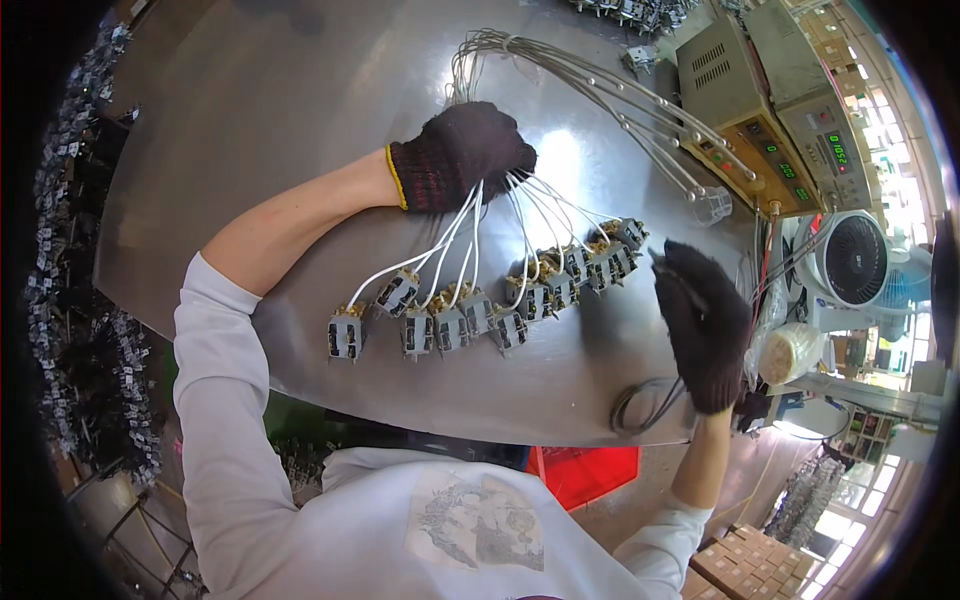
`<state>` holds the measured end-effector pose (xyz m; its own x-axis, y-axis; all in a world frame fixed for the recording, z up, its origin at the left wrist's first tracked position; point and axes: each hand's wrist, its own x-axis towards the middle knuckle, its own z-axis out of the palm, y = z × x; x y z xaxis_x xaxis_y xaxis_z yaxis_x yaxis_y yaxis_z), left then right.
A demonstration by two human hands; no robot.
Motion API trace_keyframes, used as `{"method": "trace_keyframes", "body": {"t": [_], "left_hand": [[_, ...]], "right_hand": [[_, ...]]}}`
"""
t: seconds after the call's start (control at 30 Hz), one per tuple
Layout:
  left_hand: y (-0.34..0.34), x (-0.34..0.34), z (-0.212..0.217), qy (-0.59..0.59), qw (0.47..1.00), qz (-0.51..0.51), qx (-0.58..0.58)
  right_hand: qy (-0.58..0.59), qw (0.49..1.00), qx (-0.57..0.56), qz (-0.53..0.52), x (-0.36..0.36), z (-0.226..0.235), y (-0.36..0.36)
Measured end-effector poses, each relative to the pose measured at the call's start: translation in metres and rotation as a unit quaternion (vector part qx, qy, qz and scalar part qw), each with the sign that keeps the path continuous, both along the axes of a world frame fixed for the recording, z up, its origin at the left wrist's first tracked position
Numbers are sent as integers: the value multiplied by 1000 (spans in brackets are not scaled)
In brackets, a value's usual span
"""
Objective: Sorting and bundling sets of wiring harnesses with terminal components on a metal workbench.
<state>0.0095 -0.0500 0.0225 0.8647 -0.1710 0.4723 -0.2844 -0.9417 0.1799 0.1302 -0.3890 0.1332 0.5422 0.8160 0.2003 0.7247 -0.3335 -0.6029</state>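
Watching from afar, I see left hand (pixel 463 157) grasping white cables (pixel 475 238) beyond the grey parts (pixel 452 329); right hand (pixel 703 325), right of these parts, looks released. Uneven pulling might tangle cables.

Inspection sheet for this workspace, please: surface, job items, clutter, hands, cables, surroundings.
Surface: metal tabletop, shiny, with bright glare.
Job items: grey components in an uneven row, white wires running from them to the left hand.
Clutter: metal parts at the far edge; clear plastic piece toward the right.
Hands: both gloved; left closed around the wires; right hand beside the row, grip unclear.
Cables: bundled pale leads beyond the left hand; dark cable loop near the front edge.
Surroundings: lit instruments, fan, red bin.
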Motion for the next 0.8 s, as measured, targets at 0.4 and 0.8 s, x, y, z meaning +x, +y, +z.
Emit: {"method": "trace_keyframes", "body": {"t": [0.4, 0.8], "left_hand": [[-3, -1, 7, 13, 1000, -9, -13], [2, 2, -3, 9, 999, -39, -31]], "right_hand": [[-95, 995, -16, -4, -28, -6, -3], [-182, 983, -34, 17, -30, -13, -2]]}}
